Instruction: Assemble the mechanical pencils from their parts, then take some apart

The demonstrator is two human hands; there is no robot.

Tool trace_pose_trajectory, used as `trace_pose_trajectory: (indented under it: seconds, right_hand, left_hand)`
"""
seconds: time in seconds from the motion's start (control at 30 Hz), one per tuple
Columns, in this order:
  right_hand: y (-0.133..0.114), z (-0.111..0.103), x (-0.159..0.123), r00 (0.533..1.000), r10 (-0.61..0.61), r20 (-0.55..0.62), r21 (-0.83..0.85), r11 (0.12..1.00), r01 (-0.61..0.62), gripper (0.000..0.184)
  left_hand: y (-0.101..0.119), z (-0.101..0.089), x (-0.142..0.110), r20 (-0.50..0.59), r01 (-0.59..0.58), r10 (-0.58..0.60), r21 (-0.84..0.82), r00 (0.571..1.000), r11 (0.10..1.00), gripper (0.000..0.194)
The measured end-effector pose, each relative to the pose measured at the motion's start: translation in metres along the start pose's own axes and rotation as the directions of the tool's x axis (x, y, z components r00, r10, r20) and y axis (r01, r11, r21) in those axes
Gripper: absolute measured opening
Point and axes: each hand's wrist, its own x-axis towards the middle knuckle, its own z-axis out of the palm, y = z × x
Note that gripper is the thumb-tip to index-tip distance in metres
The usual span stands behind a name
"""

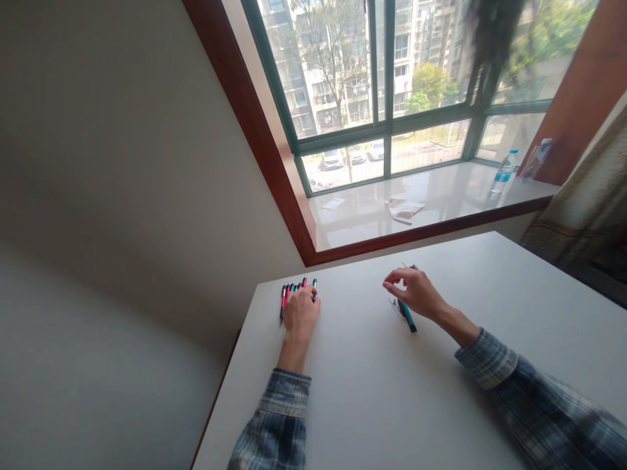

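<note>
A row of pens [283,297], with pink, black and teal parts, lies near the far left corner of the white worktop [362,391]. The left hand [301,310] rests over its near ends, palm down with the fingers bent; one teal pen [314,284] stands out by the thumb and forefinger, at the row's right end. Whether that hand grips a pen I cannot tell.

Well apart to the right, the right hand [414,290] is above a small group of teal and black pens [407,317], partly hiding it. Its thumb and forefinger curve towards each other in a ring; I cannot tell whether the tips hold anything.

Beyond the worktop, a crumpled cloth [404,209] and a bottle [504,171] with a blue cap are on the windowsill [353,225].
</note>
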Motion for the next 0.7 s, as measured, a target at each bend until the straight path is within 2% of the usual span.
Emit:
trace_pose_trajectory:
  seconds: [0.23,0.4,0.7]
  right_hand:
    - [-0.001,-0.001,0.001,1.0,0.004,0.006,-0.002,1.0,-0.004,0.015]
    - [0.0,0.0,0.001,1.0,0.005,0.013,-0.004,1.0,-0.005,0.016]
    - [0.002,0.002,0.001,1.0,0.012,0.006,-0.011,1.0,-0.012,0.015]
  left_hand:
    - [-0.006,0.0,0.004,-0.11,0.015,-0.014,0.01,0.994,1.0,0.016]
    - [-0.01,0.003,0.005,-0.09,0.039,-0.038,0.013,0.995,0.999,0.017]
    - [-0.015,0.012,0.006,-0.119,0.002,0.002,0.03,0.993,1.0,0.016]
